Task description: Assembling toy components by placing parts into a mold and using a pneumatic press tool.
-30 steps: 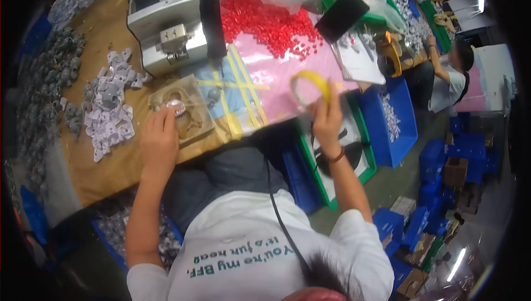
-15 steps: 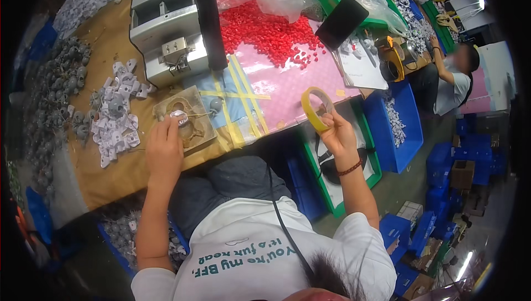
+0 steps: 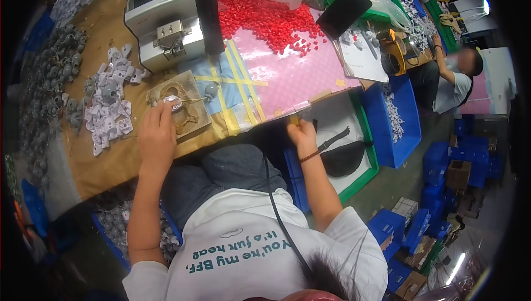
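The left hand (image 3: 157,135) has its grip at a small white plastic part (image 3: 174,102); whether it pinches or only presses, I cannot tell. The part lies just beyond the fingertips, in a square tan fixture block (image 3: 200,123) near the tabletop (image 3: 99,179)'s front edge, a thin pale cord running rightward from it toward a round grey piece (image 3: 211,89). The right hand (image 3: 302,136), farther off, pinches a mostly hidden yellow object (image 3: 293,119) at that edge. Red plastic bits (image 3: 265,19) lie beyond.
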Demonstrator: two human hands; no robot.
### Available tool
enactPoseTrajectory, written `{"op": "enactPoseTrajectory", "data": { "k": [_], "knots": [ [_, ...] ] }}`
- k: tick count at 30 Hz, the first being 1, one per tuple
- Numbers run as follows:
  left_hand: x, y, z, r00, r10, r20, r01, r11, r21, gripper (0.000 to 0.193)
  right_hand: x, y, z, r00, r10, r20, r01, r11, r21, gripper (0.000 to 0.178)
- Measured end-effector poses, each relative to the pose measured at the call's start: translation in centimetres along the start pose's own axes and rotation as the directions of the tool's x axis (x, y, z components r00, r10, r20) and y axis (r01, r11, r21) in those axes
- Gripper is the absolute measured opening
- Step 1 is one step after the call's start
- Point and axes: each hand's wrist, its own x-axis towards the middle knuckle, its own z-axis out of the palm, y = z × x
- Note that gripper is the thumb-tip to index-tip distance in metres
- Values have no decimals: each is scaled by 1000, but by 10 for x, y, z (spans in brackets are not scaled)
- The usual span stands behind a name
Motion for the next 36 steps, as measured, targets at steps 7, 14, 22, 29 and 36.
{"op": "enactPoseTrajectory", "data": {
  "k": [7,14,22,29,36],
  "knots": [
    [2,3,0,1000,-2,-4,2,1000,26,42,-10,-15,34,978,129,164,-202,782,590,20],
    [-2,3,0,1000,-14,5,14,999,36,40,-85,-4,17,837,297,459,-546,498,673,13],
    [1,6,-1,1000,-21,-15,22,1000,14,40,-137,4,-37,992,91,-83,-58,941,333,12],
    [0,8,-4,998,-61,10,61,998,-35,37,-177,-79,68,542,-634,553,841,417,-345,45],
    [1,9,-4,999,-50,-11,50,998,-30,40,-130,-96,78,291,-430,855,821,-346,-453,43]
  ]
}}
